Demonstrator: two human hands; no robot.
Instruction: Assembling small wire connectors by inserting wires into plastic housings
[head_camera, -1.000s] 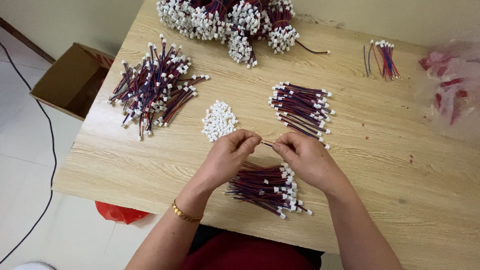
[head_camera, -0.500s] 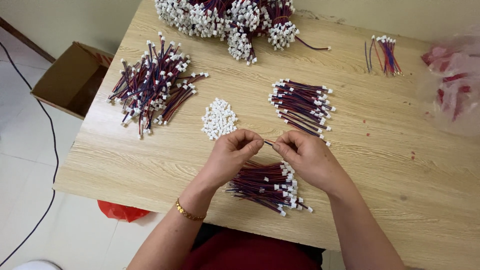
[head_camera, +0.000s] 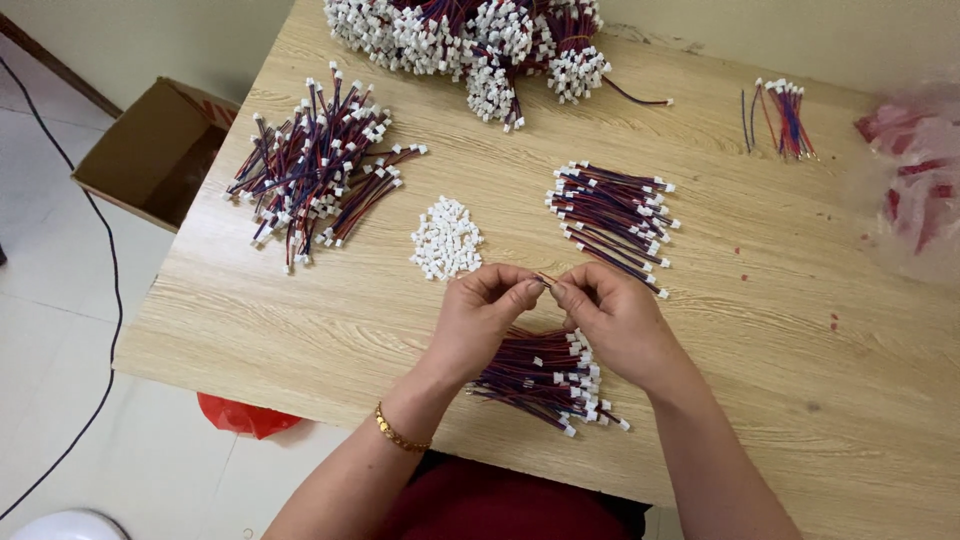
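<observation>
Over a light wooden table (head_camera: 330, 330), the left hand (head_camera: 478, 322) and right hand (head_camera: 615, 322) meet fingertip to fingertip, pinching a short wire lead (head_camera: 545, 279) between them. A bundle of red-and-blue leads (head_camera: 540, 375) lies beneath the hands, and a heap of white plastic connectors (head_camera: 446, 238) sits just beyond them.

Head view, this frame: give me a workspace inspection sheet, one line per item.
Surface: wooden table, light grain, a few red specks.
Job's things: thin wire piece pinched between both hands; wire harness bundle beneath them; pile of white connector housings.
Clutter: more harness piles; loose wires; plastic bag.
Grips: left hand and right hand, fingertips closed on the wire.
Cables: black cord on the floor.
Surroundings: cardboard box, tiled floor, red item under the table.
</observation>
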